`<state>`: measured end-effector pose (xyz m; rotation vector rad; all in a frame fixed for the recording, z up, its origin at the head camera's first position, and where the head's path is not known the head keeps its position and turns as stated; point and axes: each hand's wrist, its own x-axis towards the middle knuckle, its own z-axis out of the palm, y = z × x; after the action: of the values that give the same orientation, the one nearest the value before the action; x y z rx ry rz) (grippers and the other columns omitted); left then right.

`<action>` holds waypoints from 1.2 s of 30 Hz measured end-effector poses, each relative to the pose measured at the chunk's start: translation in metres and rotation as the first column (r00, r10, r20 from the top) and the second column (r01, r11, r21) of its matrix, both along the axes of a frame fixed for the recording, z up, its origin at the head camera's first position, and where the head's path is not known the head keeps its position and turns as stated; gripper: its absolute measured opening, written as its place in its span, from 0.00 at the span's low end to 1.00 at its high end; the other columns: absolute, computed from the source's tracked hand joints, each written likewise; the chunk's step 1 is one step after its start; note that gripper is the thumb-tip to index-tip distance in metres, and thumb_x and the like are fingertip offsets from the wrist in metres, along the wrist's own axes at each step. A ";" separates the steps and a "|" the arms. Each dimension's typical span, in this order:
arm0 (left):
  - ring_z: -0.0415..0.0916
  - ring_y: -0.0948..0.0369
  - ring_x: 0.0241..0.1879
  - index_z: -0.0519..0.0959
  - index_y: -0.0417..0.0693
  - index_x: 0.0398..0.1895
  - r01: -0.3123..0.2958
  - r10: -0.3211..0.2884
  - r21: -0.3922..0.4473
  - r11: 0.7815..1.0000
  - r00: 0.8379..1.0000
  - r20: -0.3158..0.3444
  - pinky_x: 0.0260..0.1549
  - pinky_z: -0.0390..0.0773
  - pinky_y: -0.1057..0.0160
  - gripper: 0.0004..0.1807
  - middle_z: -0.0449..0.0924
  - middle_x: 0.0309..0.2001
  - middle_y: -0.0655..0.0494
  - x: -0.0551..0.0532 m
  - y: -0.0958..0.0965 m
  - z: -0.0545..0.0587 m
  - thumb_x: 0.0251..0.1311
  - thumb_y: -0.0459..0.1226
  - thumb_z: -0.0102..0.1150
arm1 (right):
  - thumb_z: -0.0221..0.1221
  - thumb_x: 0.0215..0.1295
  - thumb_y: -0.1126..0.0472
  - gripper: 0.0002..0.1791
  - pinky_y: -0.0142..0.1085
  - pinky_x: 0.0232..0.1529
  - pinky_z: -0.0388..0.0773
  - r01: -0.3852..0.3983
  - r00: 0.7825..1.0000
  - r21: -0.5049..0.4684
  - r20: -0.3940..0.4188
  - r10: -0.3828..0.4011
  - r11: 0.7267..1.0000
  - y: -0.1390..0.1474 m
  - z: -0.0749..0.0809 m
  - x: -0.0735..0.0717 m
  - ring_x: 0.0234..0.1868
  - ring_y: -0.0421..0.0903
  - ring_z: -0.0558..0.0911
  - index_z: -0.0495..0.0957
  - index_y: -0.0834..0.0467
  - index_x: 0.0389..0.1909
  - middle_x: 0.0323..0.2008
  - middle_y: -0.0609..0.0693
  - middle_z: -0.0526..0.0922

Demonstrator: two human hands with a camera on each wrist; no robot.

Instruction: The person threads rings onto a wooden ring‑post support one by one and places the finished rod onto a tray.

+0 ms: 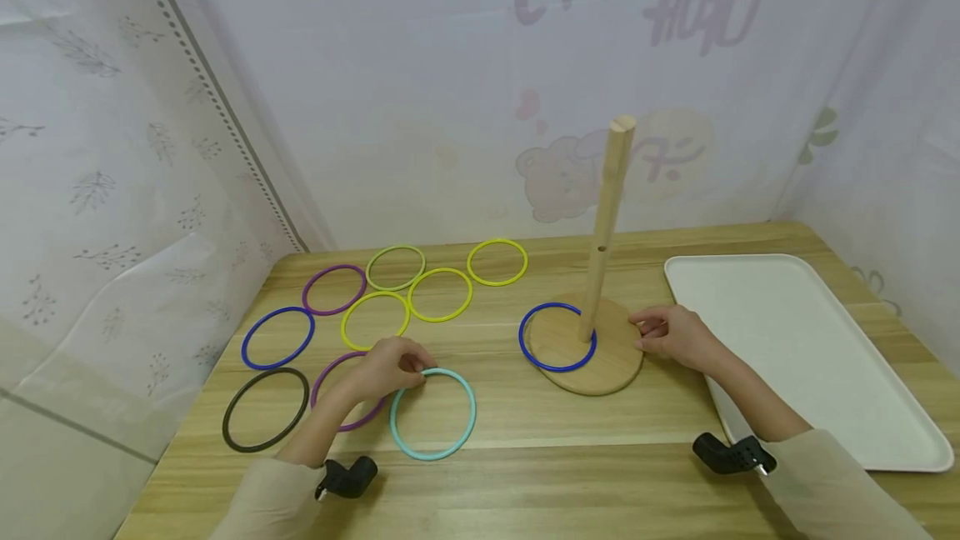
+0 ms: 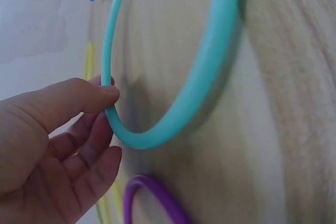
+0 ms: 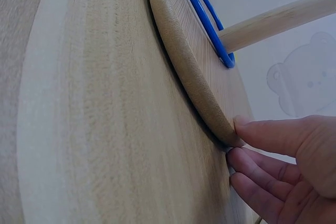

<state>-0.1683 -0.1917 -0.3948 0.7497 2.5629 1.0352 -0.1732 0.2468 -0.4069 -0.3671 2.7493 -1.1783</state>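
My left hand (image 1: 385, 371) pinches the far edge of a turquoise ring (image 1: 432, 457) between thumb and fingers. In the left wrist view the thumb lies across the ring (image 2: 207, 61), close over the wooden table. The right hand (image 1: 678, 336) grips the right edge of a round wooden base (image 1: 618, 361), its thumb on top and fingertips at the lower edge. From that base rises an upright wooden post (image 1: 609, 207). A blue ring (image 1: 555, 368) encircles the post low down and lies on the base, sticking out past its left side.
Left of the stand lie several rings: a black one (image 1: 227, 427), a blue one (image 1: 243, 348), a purple one (image 1: 333, 267), a light green one (image 1: 395, 247) and yellow ones (image 1: 441, 271). Another purple ring (image 1: 315, 390) is partly hidden by my left hand. A white tray (image 1: 795, 340) stands at right.
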 end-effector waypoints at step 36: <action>0.77 0.59 0.41 0.77 0.41 0.52 -0.232 0.225 0.492 0.839 0.972 0.075 0.40 0.79 0.62 0.19 0.81 0.38 0.54 -0.022 0.035 0.140 0.57 0.36 0.61 | 0.65 0.52 0.68 0.20 0.38 0.33 0.78 -0.005 1.000 -0.013 -0.008 0.005 1.000 0.001 -0.001 0.000 0.36 0.53 0.79 0.76 0.71 0.46 0.34 0.57 0.80</action>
<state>-0.1907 -0.1564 -0.2545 0.5428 2.4286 1.8179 -0.1732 0.2478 -0.4078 -0.3813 2.7472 -1.1971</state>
